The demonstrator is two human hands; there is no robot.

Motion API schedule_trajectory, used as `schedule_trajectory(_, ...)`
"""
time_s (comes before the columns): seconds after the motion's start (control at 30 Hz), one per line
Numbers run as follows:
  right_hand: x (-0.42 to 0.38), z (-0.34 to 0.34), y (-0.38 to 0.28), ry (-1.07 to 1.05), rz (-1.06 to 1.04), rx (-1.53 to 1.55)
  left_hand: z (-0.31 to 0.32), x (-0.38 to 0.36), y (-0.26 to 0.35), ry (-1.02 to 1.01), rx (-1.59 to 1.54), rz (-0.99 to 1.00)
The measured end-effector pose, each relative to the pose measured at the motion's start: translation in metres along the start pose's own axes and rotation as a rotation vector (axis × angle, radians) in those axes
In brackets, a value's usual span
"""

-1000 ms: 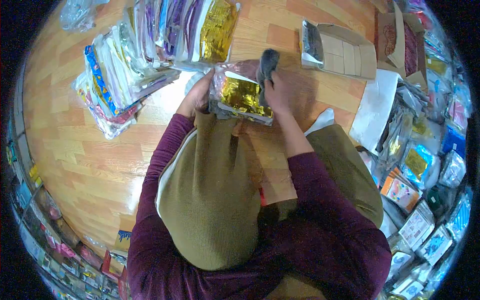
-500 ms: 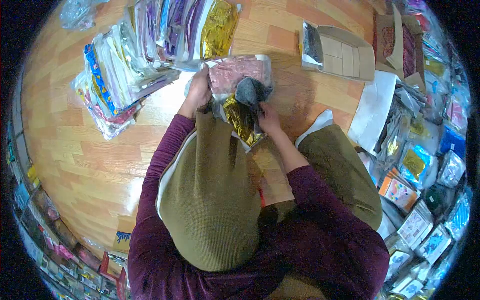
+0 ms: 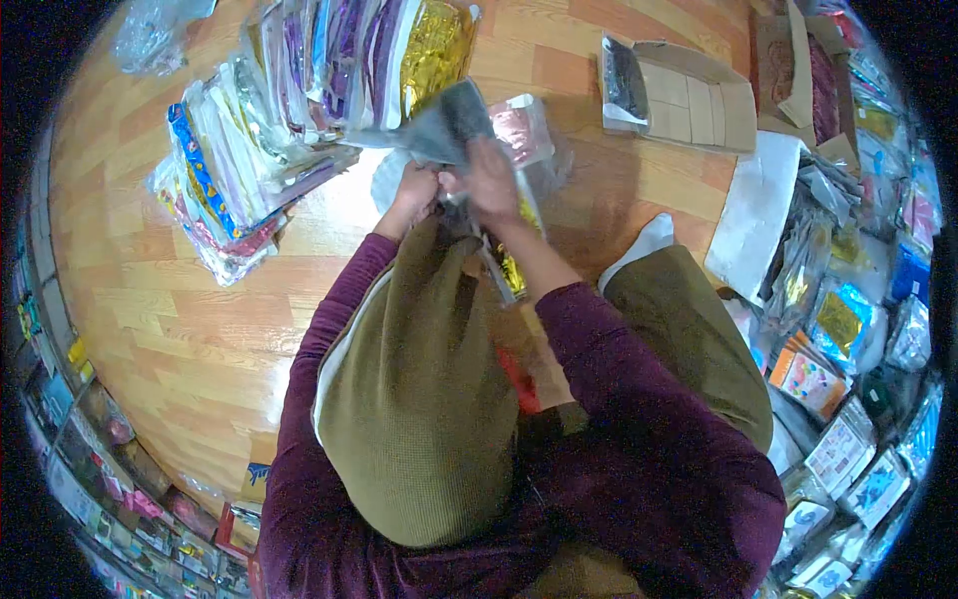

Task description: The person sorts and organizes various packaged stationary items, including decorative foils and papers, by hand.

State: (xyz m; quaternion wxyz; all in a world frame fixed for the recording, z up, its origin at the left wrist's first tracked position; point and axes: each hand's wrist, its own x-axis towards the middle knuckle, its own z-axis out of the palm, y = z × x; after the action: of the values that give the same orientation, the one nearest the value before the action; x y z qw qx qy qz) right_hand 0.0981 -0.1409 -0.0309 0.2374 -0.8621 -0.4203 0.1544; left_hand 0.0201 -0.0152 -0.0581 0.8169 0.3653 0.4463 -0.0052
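Note:
A grey cloth (image 3: 455, 118), smeared by motion, hangs from my right hand (image 3: 489, 185), whose fingers are closed on it. Close beside it, my left hand (image 3: 417, 188) is curled shut at the edge of a clear plastic packet (image 3: 387, 178). Partly hidden behind my right hand are a pink packet (image 3: 521, 130) and a gold foil packet (image 3: 512, 272). Both hands are above my raised knee (image 3: 419, 349), near the floor in front of me.
A fanned row of plastic packets (image 3: 239, 130) lies front left, with a gold packet (image 3: 436, 50) at its end. An open cardboard box (image 3: 689, 100) stands front right, beside another box (image 3: 783, 80). Many packets (image 3: 838, 324) are heaped right. Shelves (image 3: 100, 469) line the left.
My right hand has swept the grey cloth up and to the left, towards my left hand. The pink and gold packets have shifted and are now more covered. My left hand has moved slightly right.

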Motion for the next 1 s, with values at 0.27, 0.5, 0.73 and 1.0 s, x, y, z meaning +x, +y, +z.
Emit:
schedule_trajectory(0.27, -0.051, -0.046, 0.052, 0.067, 0.152, -0.376, 0.024, -0.028, 0.024, -0.046, 0.284, 0.19)
schedule_trajectory(0.5, -0.087, -0.067, 0.117, 0.203, 0.579, -0.222, 0.001, -0.002, 0.008, -0.073, 0.37, 0.074)
schedule_trajectory(0.73, -0.031, -0.081, 0.021, 0.425, 0.099, -0.063, 0.033, -0.042, 0.048, -0.047, 0.516, 0.086)
schedule_trajectory(1.0, 0.005, -0.005, 0.009, 0.086, -0.064, 0.004, 0.016, -0.008, 0.015, -0.032, 0.321, 0.101)
